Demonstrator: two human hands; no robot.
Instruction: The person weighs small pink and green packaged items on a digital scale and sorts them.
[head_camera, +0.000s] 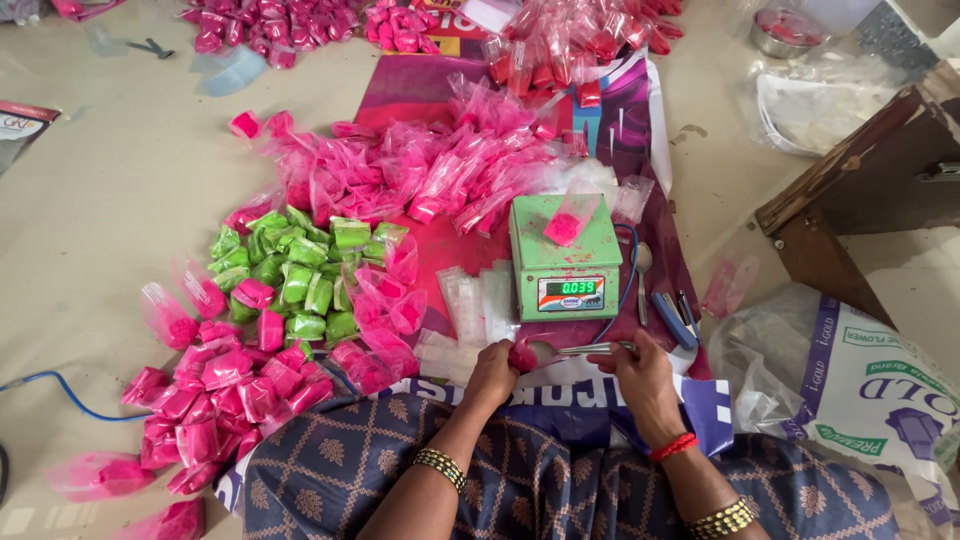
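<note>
Down near the lap, the right hand (640, 372) pinches the handle of a metal spoon (565, 350), whose bowl points into a small pouch of pink powder (522, 354) that the left hand (492, 372) grips with curled fingers. Just beyond stands a green digital scale (565, 258) with an open pink-powder pouch (568, 220) on it. Green packets (300, 270) and sealed pink packets (225, 385) lie heaped to the left.

Head-worn view, steeply downward, close

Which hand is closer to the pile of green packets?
The left hand. It sits just right of and below the heap of small green plastic packets, while the right hand, holding a metal spoon, is farther right.
</note>
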